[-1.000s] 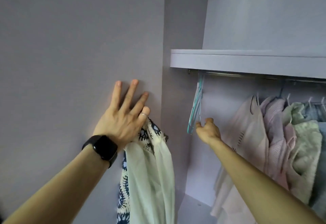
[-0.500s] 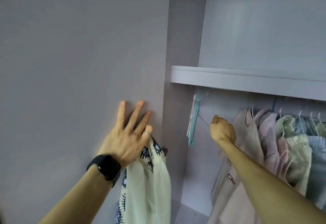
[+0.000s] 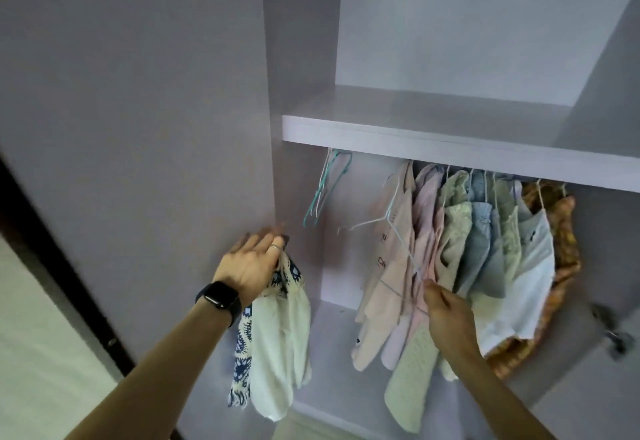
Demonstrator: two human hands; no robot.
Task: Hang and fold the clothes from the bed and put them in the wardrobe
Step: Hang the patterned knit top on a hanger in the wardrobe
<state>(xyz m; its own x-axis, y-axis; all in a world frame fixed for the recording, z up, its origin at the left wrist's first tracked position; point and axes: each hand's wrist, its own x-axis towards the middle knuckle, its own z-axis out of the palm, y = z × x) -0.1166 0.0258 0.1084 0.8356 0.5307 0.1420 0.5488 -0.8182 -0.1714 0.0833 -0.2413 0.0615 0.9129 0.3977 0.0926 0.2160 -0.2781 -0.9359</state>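
Lowered: right hand (image 3: 446,315) grips thin wire hanger (image 3: 388,216); left hand (image 3: 251,263) holds gauzy garment (image 3: 280,335).

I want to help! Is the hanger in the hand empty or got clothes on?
Empty. The white wire hanger pinched by the right hand is bare wire; the patterned garment hangs from the left hand.

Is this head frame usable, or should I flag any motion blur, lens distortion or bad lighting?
Head view: the left hand holding the patterned garment is motion-smeared at its fingertips; the right hand and its wire hanger are readable. Head view: wide-angle bending tilts the shelf edge. Head view: dim, flat light, no glare; the hinge at right is soft.
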